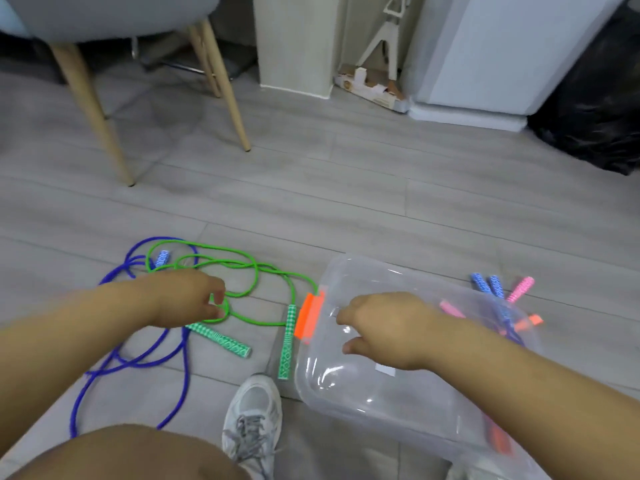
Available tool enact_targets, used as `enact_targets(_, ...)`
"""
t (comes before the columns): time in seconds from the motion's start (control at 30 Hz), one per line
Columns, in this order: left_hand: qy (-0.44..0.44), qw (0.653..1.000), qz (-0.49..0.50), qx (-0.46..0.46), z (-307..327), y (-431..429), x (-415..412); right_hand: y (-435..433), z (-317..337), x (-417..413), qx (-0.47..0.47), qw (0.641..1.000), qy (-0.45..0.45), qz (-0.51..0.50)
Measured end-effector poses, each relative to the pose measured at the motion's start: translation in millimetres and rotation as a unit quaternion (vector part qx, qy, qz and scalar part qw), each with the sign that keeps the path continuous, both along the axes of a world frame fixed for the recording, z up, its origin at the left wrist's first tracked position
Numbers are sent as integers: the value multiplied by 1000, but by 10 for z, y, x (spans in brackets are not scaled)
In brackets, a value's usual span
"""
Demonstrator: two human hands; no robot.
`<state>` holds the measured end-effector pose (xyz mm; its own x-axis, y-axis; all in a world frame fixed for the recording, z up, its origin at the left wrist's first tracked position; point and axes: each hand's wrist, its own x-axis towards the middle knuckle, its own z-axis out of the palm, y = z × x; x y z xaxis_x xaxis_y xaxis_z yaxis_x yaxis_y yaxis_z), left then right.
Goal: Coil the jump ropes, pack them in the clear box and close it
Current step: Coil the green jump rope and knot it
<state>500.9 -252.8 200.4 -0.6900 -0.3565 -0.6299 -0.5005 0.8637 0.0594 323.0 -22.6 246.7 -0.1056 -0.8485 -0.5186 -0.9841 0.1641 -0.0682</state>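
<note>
Found green jump rope (287, 341) sprawled uncoiled on grey floor (346, 188), left of clear box (363, 400). Its two patterned handles lay flat, one just beside the box's orange latch (309, 318), the other nearer the left hand (188, 297). Noted that hand down on the green cord, thumb and forefinger curled narrow, pinching a small loop of it. Logged blue jump rope (187, 375) tangled under and around the green one, likewise loose, one blue handle poking out at the far side of the heap. Saw right hand (384, 329) over the box, fingers loosely bent, gripping nothing. Spotted pink and blue handles (519, 289) past the box's far right corner; could not tell whether inside or behind the clear wall. Marked white shoe (254, 407) planted near the box's left corner, and chair (90, 109) with wooden legs well back on the left.
</note>
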Motion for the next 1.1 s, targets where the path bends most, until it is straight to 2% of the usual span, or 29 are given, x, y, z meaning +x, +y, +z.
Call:
enact_targets(0.13, -25, 997, 71, 19, -576, -268, 245, -448, -253, 102, -24, 998, -5, 50)
enact_targets(0.43, -25, 990, 128, 56, -1822, -242, 222, -1330, -958, -12, -71, 997, -2, 12)
enact_targets(0.73, 72, 986, 94, 115, -2370, -83, -825, -1617, -1308, -607, -67, 996, 58, -33)
enact_targets(0.9, 81, 973, 193, 100, -2559, -85, -1431, -1627, -1354, -932, -29, 996, 76, -32)
enact_targets(1.1, 62, 938, 332, 79, -2647, -223, -1820, -1694, -1394, -1169, 4, 998, 61, -35)
